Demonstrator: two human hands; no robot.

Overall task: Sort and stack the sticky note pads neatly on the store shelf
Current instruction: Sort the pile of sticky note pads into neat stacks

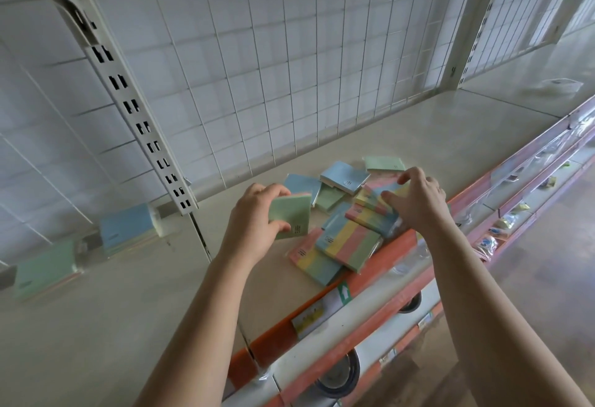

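A loose heap of sticky note pads (347, 213) lies on the beige shelf (418, 149) near its front edge: blue, green and striped multicolour ones. My left hand (254, 216) grips a green-topped pad (291, 218) lifted just left of the heap. My right hand (415, 200) reaches onto the heap's right side, its fingers curled over a striped pad (378, 192). Two neat stacks stand at the far left, one blue-topped (127, 228) and one green-topped (46, 269).
A white wire grid panel (289, 68) backs the shelf. A slotted upright (141, 129) divides the bays. The orange price rail (322, 306) runs along the front edge, with lower shelves of small packaged goods (512, 216) at right. A clear plastic bag (560, 86) lies far right.
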